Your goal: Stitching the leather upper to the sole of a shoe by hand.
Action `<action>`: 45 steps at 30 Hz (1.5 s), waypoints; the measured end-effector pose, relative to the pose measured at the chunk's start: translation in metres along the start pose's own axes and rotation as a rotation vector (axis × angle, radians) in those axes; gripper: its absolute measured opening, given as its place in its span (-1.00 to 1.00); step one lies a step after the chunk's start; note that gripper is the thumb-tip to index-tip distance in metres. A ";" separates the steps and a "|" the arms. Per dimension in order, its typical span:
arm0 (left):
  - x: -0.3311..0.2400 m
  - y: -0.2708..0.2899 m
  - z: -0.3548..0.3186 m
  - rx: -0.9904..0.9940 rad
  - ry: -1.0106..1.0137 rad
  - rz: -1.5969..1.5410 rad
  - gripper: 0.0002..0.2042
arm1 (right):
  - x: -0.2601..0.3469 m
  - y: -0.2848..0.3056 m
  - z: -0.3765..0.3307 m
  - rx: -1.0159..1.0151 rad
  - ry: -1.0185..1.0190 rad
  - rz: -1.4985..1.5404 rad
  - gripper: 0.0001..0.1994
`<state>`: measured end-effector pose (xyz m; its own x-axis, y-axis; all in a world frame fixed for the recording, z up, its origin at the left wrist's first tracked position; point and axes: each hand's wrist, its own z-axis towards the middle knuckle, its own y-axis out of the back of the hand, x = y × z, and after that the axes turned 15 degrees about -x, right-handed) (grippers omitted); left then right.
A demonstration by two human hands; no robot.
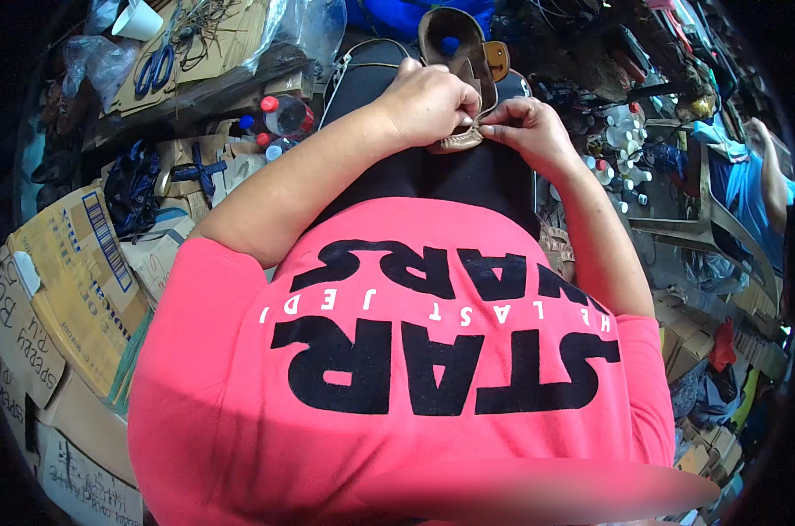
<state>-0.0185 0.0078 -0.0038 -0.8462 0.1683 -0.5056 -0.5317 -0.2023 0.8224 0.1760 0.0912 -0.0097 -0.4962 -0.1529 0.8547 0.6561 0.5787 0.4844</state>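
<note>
Fingertips of the right hand (533,131) clamp the shoe (457,142) at upper centre, the left hand (428,98) pinched closed beside, any thread too small to tell, likely stitching, so the next pull calls for steadiness.

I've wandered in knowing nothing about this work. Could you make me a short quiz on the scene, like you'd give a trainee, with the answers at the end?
1. True or false: the left hand and the right hand are both at the brown shoe.
2. Multiple choice: look at the scissors. What colour are their handles?
A) red
B) blue
C) yellow
3. Which is nearer the picture's top edge: the scissors' handles or the white cup?

Key:
1. True; the fingers of both hands are at its edge.
2. B, blue.
3. The white cup.
</note>
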 end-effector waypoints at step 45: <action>0.081 0.073 -0.063 -0.103 -0.011 0.099 -0.91 | -0.058 0.085 -0.034 -0.155 0.147 -0.540 -0.93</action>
<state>-0.1282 -0.0547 -0.0008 -0.8944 0.1535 -0.4200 -0.4472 -0.3165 0.8366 0.2802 0.1223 -0.0118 -0.7070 -0.5097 0.4903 0.4129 0.2654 0.8713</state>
